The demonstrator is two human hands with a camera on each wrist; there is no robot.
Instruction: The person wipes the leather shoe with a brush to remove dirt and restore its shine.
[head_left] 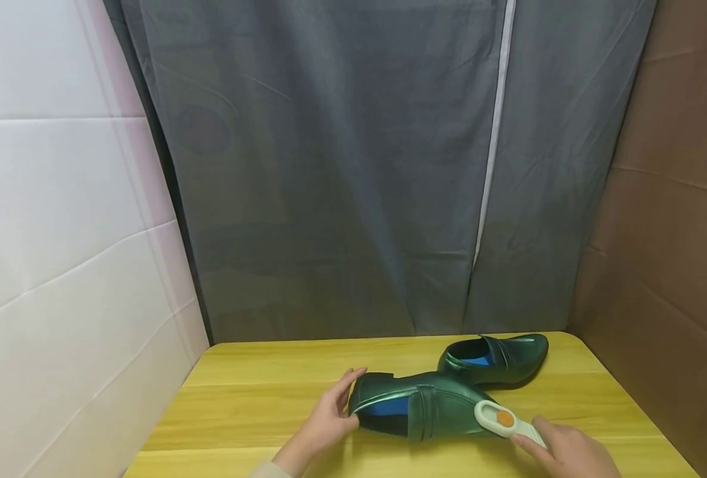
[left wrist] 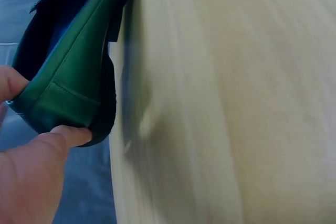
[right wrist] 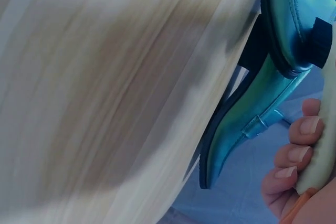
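Observation:
A dark green loafer with a blue insole lies across the front of the table, tilted so its opening faces me. My left hand holds it by the heel; in the left wrist view the thumb and a finger grip the heel. My right hand grips a pale green shoe brush with an orange button. The right wrist view shows its dark bristles against the loafer's toe. Behind it stands the matching second loafer, toe to the right.
The yellow wood-grain table ends at a grey curtain at the back. A white cloth wall stands on the left and a brown one on the right. The second loafer sits close behind the held one.

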